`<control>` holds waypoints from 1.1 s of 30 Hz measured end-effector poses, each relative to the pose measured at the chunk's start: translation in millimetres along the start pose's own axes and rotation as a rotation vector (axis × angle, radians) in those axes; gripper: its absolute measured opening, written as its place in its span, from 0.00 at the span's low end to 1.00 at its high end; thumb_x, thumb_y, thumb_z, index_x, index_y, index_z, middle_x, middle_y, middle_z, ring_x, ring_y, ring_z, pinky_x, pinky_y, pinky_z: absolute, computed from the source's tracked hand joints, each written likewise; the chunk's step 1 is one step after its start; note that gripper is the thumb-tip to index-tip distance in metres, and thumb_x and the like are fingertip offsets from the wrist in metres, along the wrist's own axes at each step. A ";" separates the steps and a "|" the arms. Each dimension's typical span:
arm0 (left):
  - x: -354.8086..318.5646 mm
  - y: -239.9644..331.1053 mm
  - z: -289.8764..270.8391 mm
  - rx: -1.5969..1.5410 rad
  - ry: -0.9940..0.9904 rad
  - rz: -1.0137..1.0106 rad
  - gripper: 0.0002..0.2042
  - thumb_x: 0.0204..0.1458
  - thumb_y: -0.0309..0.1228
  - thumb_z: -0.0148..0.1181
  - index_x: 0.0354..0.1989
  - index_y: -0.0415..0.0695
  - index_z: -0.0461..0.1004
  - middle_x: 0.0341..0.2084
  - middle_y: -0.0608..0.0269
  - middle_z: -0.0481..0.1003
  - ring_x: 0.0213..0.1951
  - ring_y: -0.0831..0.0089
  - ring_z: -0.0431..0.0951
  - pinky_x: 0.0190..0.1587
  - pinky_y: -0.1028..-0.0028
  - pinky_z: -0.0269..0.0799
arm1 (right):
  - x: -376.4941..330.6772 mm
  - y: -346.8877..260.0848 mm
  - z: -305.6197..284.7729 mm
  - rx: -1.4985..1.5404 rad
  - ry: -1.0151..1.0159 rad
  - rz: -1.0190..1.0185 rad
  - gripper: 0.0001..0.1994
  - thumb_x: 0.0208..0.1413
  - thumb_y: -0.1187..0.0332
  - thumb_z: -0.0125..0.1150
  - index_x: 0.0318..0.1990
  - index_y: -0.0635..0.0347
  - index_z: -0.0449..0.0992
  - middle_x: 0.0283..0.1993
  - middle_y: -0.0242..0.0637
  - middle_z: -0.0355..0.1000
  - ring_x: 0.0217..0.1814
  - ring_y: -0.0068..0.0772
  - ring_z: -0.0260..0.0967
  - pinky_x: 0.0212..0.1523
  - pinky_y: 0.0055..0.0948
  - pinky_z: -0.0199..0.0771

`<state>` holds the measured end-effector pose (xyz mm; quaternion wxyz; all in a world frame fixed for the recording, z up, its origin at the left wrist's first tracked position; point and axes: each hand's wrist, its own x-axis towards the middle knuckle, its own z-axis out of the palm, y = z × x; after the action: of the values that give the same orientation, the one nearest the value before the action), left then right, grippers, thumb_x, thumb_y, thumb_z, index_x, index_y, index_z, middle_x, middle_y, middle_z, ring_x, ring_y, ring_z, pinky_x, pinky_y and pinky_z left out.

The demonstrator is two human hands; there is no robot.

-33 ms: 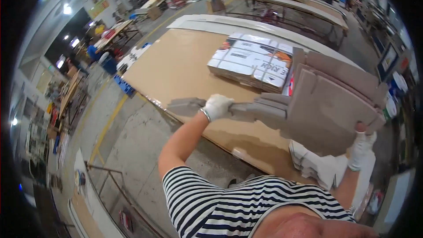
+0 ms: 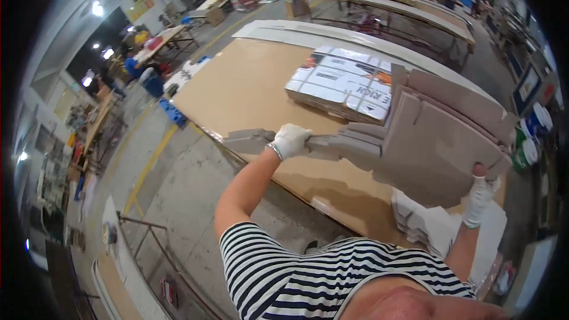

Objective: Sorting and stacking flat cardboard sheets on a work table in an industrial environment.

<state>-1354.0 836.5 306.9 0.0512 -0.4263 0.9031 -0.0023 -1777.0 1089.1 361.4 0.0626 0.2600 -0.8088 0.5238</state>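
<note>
Grey flat cardboard blanks (image 2: pixel 438 142), a stack of die-cut sheets, are held up off the brown worktable (image 2: pixel 249 89), slanting between two white-gloved hands. The left hand (image 2: pixel 291 140) is closed over the long narrow flaps at the stack's left end. The right hand (image 2: pixel 483 192) pinches the stack's lower right corner from beneath, fingers shut on it. The stack hangs clear of the table, above its near edge, so it looks lifted but not yet put down anywhere. Just behind it on the table lies a bundle of printed white flat cartons (image 2: pixel 341 83), untouched. Below the right hand sits a pile of white folded blanks (image 2: pixel 424 225). Beyond are more tables and other workers, too small to make out. Compared with the earlier frame, nothing differs: stack, hands and bundle sit in the same places.
</note>
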 end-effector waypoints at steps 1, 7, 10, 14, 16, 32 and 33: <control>-1.0 -13.7 -3.3 0.042 0.012 -0.015 0.18 0.40 0.47 0.64 0.36 0.49 0.74 0.26 0.57 0.77 0.33 0.57 0.78 0.40 0.60 0.71 | -0.8 5.2 25.2 0.331 -0.158 -0.112 0.24 0.49 0.57 0.67 0.49 0.61 0.71 0.45 0.30 0.71 0.44 0.24 0.66 0.47 0.25 0.65; -8.7 -91.3 14.9 0.186 0.072 -0.085 0.14 0.41 0.44 0.64 0.31 0.50 0.73 0.27 0.62 0.77 0.34 0.63 0.78 0.43 0.62 0.65 | -40.5 25.5 132.9 0.752 -0.310 -0.154 0.24 0.47 0.59 0.69 0.50 0.60 0.71 0.45 0.31 0.71 0.46 0.24 0.65 0.48 0.26 0.65; 7.4 -120.7 80.8 0.183 0.131 -0.143 0.10 0.43 0.39 0.61 0.31 0.51 0.73 0.26 0.59 0.77 0.34 0.62 0.77 0.43 0.62 0.65 | -67.4 77.7 168.9 0.760 -0.336 -0.141 0.23 0.48 0.62 0.68 0.50 0.62 0.70 0.46 0.32 0.70 0.49 0.25 0.65 0.50 0.27 0.65; 5.3 -129.2 177.5 0.066 0.266 -0.167 0.16 0.40 0.38 0.63 0.36 0.47 0.70 0.35 0.58 0.73 0.43 0.61 0.72 0.49 0.63 0.60 | -72.4 142.4 186.5 0.380 -0.679 -0.056 0.29 0.48 0.60 0.66 0.57 0.61 0.64 0.55 0.36 0.65 0.55 0.30 0.62 0.55 0.30 0.64; 1.2 -115.8 154.6 -0.003 0.149 -0.132 0.17 0.39 0.39 0.63 0.37 0.47 0.69 0.37 0.58 0.72 0.45 0.61 0.71 0.50 0.63 0.60 | -66.0 160.3 180.1 0.264 -0.830 0.140 0.35 0.48 0.53 0.67 0.60 0.60 0.61 0.61 0.38 0.59 0.59 0.32 0.59 0.57 0.31 0.62; 41.4 -83.1 145.2 -0.264 -0.005 -0.278 0.58 0.27 0.55 0.71 0.67 0.47 0.44 0.62 0.52 0.55 0.66 0.53 0.48 0.63 0.42 0.39 | -59.6 240.8 178.1 0.531 -0.825 0.143 0.42 0.43 0.47 0.68 0.62 0.58 0.58 0.61 0.37 0.58 0.61 0.32 0.56 0.60 0.33 0.59; 44.3 -88.8 147.8 -0.306 0.014 -0.304 0.58 0.26 0.56 0.71 0.67 0.46 0.45 0.62 0.52 0.54 0.66 0.53 0.47 0.63 0.43 0.38 | -74.7 202.5 196.6 0.557 -0.847 0.134 0.42 0.42 0.47 0.68 0.62 0.58 0.57 0.62 0.37 0.58 0.61 0.32 0.56 0.60 0.33 0.59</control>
<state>-1299.7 751.7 160.1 -0.0212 -0.5604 0.8186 0.1240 -1777.8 1006.7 81.2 -0.3760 0.4041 -0.6077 0.5709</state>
